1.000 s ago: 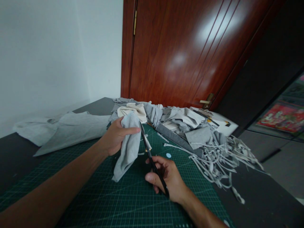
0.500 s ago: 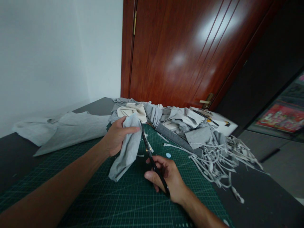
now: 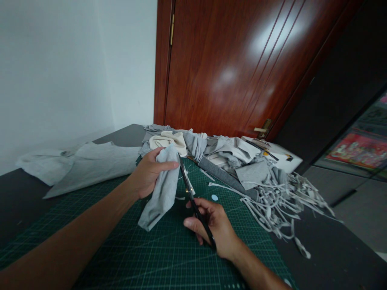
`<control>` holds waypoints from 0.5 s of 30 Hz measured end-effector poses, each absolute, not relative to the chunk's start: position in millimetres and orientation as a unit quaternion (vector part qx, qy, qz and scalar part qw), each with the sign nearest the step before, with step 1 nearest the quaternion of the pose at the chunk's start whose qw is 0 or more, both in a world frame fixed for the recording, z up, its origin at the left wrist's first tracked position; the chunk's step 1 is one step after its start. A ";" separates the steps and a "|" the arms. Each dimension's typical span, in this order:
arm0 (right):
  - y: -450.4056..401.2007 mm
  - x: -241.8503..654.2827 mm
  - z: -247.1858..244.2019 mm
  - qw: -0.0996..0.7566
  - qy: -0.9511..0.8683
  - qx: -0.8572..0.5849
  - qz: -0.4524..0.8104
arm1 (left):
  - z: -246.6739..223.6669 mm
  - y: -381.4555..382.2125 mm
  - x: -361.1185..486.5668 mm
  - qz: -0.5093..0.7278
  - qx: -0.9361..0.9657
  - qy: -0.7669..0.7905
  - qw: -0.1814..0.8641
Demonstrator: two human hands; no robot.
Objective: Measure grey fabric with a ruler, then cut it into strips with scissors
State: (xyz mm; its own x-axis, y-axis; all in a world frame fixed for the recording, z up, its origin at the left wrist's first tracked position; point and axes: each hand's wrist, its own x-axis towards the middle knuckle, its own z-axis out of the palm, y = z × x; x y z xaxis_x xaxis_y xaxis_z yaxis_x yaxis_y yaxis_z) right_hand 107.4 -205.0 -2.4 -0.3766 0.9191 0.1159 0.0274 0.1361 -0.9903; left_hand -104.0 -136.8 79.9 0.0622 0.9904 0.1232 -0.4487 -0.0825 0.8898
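Note:
My left hand (image 3: 151, 171) pinches a folded piece of grey fabric (image 3: 165, 193) near its upper end, thumb laid across the front. The fabric hangs down over the green cutting mat (image 3: 169, 257). In my right hand (image 3: 211, 223) is a pair of black-handled scissors (image 3: 193, 201), with the fingers around the handles. Their blades point up and away, along the right edge of the fabric by my left thumb. Whether the blades are parted there is too fine to tell. A small pale disc (image 3: 214, 197) lies on the mat beyond my right hand.
A larger grey fabric piece (image 3: 93, 165) lies at the left. Behind the mat are a cream cloth (image 3: 169, 141), heaped grey fabric (image 3: 232, 149) and a dark grey roll (image 3: 223, 177). Tangled grey strips (image 3: 278, 205) cover the right side. A wooden door (image 3: 217, 72) stands behind the table.
Hardly anything differs. Both hands, the fabric and the scissors keep nearly the same place, with only a tiny shift at the blades.

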 end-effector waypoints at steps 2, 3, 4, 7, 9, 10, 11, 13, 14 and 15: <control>-204.8 107.5 -2.9 0.414 -0.631 -0.371 0.541 | 79.7 -136.0 -104.5 0.608 0.418 0.325 0.592; -204.8 107.6 -3.2 0.413 -0.632 -0.370 0.542 | 79.6 -135.5 -104.8 0.611 0.416 0.324 0.590; -204.9 107.7 -3.6 0.412 -0.633 -0.369 0.541 | 79.5 -135.0 -105.0 0.617 0.414 0.322 0.587; -205.2 107.9 -4.7 0.413 -0.635 -0.367 0.540 | 79.2 -133.9 -105.4 0.628 0.408 0.318 0.581; -205.5 107.9 -4.9 0.411 -0.636 -0.367 0.540 | 79.2 -133.8 -105.6 0.631 0.409 0.319 0.577; -205.6 107.7 -4.8 0.410 -0.636 -0.368 0.540 | 79.3 -134.0 -105.7 0.630 0.410 0.320 0.577; -205.7 107.5 -4.6 0.409 -0.635 -0.370 0.540 | 79.5 -134.3 -105.7 0.628 0.412 0.321 0.577; -206.0 107.0 -3.7 0.409 -0.634 -0.372 0.542 | 80.3 -135.3 -105.5 0.624 0.415 0.322 0.579; -206.2 106.7 -3.1 0.410 -0.633 -0.372 0.541 | 80.8 -136.0 -105.4 0.621 0.416 0.322 0.581; -206.4 106.4 -2.6 0.411 -0.633 -0.372 0.540 | 81.2 -136.6 -105.4 0.620 0.417 0.322 0.582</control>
State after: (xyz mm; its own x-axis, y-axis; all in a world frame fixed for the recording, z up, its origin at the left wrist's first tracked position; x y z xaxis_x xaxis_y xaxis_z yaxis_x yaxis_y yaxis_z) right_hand 106.4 -206.4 -2.6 -0.3851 0.9153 0.1180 0.0267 0.1388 -0.9900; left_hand -105.4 -136.6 81.2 0.0247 0.9897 0.1411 -0.4527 -0.1148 0.8843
